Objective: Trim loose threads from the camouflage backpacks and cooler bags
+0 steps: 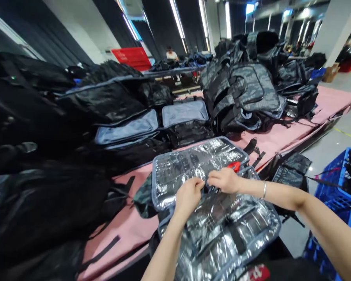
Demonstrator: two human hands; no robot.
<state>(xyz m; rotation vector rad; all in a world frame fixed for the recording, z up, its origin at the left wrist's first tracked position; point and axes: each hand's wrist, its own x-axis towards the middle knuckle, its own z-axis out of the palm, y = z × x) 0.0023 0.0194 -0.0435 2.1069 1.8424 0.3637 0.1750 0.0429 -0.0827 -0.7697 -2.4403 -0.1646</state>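
Observation:
An open backpack (193, 160) with shiny silver foil lining and grey-bound edges lies spread before me. Its upper flap leans back on the table, and its lower half comes toward me. My left hand (190, 197) is closed in a pinch at the fold between the two halves, on dark fabric of the lining. Close to its right, my right hand (226, 180) is also closed, fingertips at the same dark fabric. Just behind the right hand a small red object (234, 166) shows; whether that hand holds it I cannot tell. The fingertips are partly hidden.
Camouflage backpacks (248, 89) are heaped on the pink-covered table (330, 101). More dark bags (46, 210) crowd the left, and open grey-lined bags (184, 113) stand behind. Blue crates (333, 179) and another bag (292, 171) are at the right. A person (172, 54) is far back.

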